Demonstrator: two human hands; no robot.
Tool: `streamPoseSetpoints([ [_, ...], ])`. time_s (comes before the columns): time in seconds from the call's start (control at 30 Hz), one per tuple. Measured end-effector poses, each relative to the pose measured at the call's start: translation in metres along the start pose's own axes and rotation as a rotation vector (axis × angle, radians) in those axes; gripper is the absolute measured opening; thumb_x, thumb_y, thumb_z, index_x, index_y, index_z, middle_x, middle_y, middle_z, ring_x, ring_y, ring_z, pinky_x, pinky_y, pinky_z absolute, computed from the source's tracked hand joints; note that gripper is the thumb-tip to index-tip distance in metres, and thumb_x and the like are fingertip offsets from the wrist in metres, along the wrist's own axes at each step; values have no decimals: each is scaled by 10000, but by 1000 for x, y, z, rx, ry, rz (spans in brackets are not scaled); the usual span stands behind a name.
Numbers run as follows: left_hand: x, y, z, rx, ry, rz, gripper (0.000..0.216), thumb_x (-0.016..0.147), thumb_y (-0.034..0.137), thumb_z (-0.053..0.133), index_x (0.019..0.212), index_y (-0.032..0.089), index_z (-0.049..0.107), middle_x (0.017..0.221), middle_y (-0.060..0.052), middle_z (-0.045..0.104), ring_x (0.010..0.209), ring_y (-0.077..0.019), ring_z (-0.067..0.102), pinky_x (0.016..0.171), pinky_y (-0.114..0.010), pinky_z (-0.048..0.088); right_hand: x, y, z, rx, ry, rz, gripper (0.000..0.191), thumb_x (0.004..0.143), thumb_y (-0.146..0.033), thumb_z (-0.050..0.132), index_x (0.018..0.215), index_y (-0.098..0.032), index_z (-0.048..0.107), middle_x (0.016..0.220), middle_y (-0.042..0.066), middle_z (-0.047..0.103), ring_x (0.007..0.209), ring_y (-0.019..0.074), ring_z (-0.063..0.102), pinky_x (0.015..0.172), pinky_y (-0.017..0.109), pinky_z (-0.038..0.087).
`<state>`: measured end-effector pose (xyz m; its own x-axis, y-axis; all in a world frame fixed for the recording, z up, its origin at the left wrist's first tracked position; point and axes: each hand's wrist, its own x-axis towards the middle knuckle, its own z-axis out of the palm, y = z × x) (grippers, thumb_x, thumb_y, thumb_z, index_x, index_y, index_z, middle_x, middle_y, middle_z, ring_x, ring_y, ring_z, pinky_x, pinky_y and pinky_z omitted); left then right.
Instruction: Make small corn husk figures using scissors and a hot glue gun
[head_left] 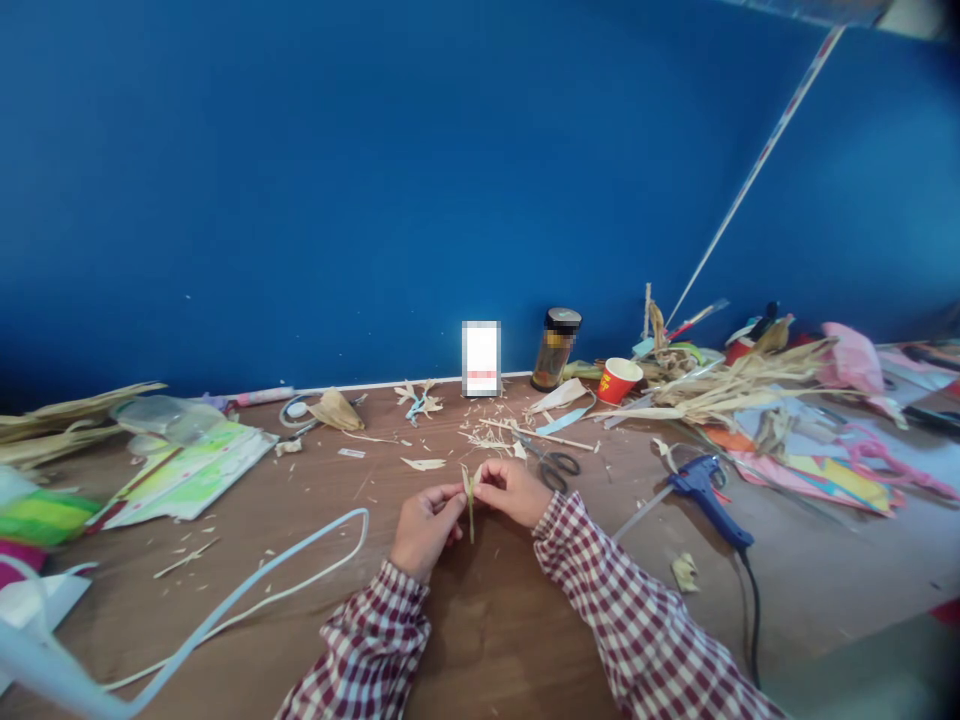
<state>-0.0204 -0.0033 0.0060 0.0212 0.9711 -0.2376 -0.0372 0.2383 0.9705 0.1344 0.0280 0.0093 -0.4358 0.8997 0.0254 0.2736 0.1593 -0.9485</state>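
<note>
Lying near the right hand (514, 492) are scissors (545, 459) and scraps (491, 441).

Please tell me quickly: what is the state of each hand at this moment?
Left hand: closed, pinching a thin husk piece.
Right hand: closed, pinching the same husk piece near its top.

Matt husk strip (472, 512), plastic glue gun (703, 486) (smooth)
</note>
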Motion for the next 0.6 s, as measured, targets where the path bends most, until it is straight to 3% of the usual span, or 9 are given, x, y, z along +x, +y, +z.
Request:
streamPoseSetpoints([
  [0.17,-3,3,3,-21,13,3,356,641,366,616,877,101,650,353,43,497,326,-64,435,340,-150,309,1,1,-1,52,21,31,150,753,-292,520,696,-153,522,608,-21,526,545,86,467,515,205,380],
  [0.37,-7,6,6,-78,4,-69,350,623,415,627,812,121,660,487,0,588,352,-61,455,343,-157,310,3,-1,0,117,98,57,156,736,-295,539,670,-158,507,562,-39,492,501,78,460,478,196,375],
  [0.6,-8,8,6,-117,-30,-95,326,584,400,670,739,114,650,376,39,502,322,-42,405,322,-135,262,1,-8,4,210,61,65,156,743,-302,538,690,-159,503,624,-8,570,599,125,572,560,245,442],
])
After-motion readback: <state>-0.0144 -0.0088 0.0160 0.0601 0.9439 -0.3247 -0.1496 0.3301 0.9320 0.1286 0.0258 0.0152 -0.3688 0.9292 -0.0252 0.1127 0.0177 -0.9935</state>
